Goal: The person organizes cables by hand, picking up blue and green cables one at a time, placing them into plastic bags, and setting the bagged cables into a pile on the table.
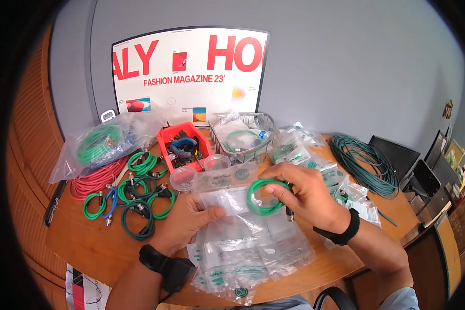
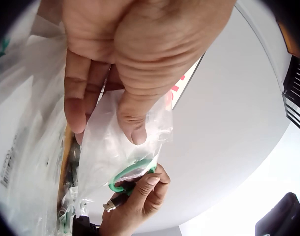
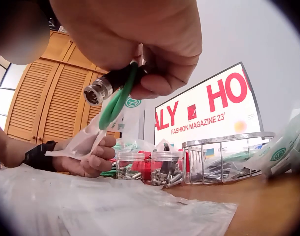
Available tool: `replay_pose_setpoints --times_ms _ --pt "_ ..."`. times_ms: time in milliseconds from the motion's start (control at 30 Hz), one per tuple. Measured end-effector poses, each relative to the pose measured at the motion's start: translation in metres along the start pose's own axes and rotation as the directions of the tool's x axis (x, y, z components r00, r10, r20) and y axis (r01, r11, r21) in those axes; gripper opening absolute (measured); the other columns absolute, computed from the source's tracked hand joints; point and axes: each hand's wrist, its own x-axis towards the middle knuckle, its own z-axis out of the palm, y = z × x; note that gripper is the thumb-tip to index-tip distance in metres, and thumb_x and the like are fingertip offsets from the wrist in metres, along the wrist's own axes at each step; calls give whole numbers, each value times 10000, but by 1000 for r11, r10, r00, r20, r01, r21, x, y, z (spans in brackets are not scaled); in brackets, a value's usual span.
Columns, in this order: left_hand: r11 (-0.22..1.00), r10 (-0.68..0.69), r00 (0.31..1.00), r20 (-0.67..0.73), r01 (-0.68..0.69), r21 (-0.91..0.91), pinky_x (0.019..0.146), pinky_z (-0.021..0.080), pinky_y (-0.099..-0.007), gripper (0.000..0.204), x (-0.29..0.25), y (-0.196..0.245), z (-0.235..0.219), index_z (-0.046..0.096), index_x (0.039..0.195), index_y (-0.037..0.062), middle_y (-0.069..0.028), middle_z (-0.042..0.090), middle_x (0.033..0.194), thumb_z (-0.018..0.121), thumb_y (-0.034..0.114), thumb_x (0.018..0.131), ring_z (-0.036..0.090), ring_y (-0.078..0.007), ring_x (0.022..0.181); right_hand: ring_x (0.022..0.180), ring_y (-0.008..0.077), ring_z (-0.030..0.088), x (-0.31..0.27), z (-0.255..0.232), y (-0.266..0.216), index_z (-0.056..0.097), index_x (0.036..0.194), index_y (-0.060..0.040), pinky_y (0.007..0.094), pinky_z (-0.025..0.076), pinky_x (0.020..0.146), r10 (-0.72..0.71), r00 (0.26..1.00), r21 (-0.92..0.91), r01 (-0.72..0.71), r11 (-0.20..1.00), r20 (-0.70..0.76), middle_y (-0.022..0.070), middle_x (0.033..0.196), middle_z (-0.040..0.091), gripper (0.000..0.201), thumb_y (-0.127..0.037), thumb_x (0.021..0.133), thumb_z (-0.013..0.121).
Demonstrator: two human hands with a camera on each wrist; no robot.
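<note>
My right hand (image 1: 310, 194) grips a small coiled green cable (image 1: 252, 199), thumb in front of the loop. A metal BNC connector (image 3: 98, 92) on a black sleeve sticks out below those fingers. My left hand (image 1: 186, 222) pinches a clear plastic bag (image 1: 219, 181), its thumb (image 2: 132, 120) on the near face and fingers behind. In the head view the coil overlaps the right side of this bag, near its upper part. More flat clear bags (image 1: 289, 253) lie under both hands at the table's front edge.
Coiled green cables (image 1: 138, 221) and a red cable bundle (image 1: 95, 181) lie left. Behind stand a red bin (image 1: 165, 137), jars of connectors (image 3: 167, 169) and a wire basket (image 1: 243, 153). Bagged cables (image 1: 299, 155) and a large dark green coil (image 1: 356, 165) lie right.
</note>
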Motion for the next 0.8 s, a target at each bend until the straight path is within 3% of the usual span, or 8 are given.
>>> replay_pose_setpoints --times_ms 67,100,167,400,533,567,733,800 --pt "999 38 999 18 -39 14 737 574 -284 375 -2 5 8 637 1220 -11 -81 728 1042 756 159 907 699 -152 888 737 159 668 3 6 4 643 1076 -10 287 523 647 -100 995 -62 102 993 28 100 907 705 224 -153 925 727" --pt "997 75 997 36 -76 29 718 566 -269 392 -3 7 11 627 1249 -4 -79 726 1061 747 169 918 695 -142 900 737 159 668 4 8 0 643 1076 -10 287 523 647 -101 995 -64 102 993 28 100 907 705 224 -153 925 727" --pt "996 82 995 52 -84 37 720 565 -269 438 -2 6 12 600 1289 10 -68 714 1091 752 183 916 688 -136 917 719 126 645 6 11 -9 654 1032 -13 294 517 644 155 988 77 -155 985 12 89 844 683 233 -185 908 751" --pt "995 78 989 129 -85 48 791 569 -277 628 -2 8 11 504 1416 34 -47 639 1242 786 227 890 622 -132 1079 692 91 601 14 9 3 659 1047 10 273 492 620 181 964 54 -195 979 196 59 795 661 279 -198 895 767" --pt "981 154 983 100 -164 103 879 562 -295 705 -5 9 17 453 1468 52 -59 545 1378 795 239 881 565 -157 1194 779 80 600 15 10 4 665 1163 -3 251 497 683 284 890 248 -383 890 357 20 900 682 279 -172 946 713" --pt "985 147 982 115 -156 77 924 554 -316 714 -6 10 17 441 1479 60 -63 507 1414 788 253 886 545 -170 1223 818 75 599 15 11 6 669 1190 -15 248 500 712 275 874 367 -429 826 401 5 946 687 271 -163 964 693" --pt "996 93 972 214 -90 -26 1001 543 -382 695 -5 12 13 376 1519 87 -75 472 1452 714 286 945 528 -199 1271 787 80 583 8 15 15 673 1132 -13 248 497 717 216 878 451 -415 790 428 -7 941 675 188 -89 959 671" --pt "946 25 980 197 40 -321 1017 538 -446 688 -5 11 15 298 1551 97 -82 475 1462 637 315 993 516 -232 1317 791 73 583 9 14 17 664 1139 -10 238 496 731 231 862 440 -440 783 452 -10 936 670 196 -74 954 673"
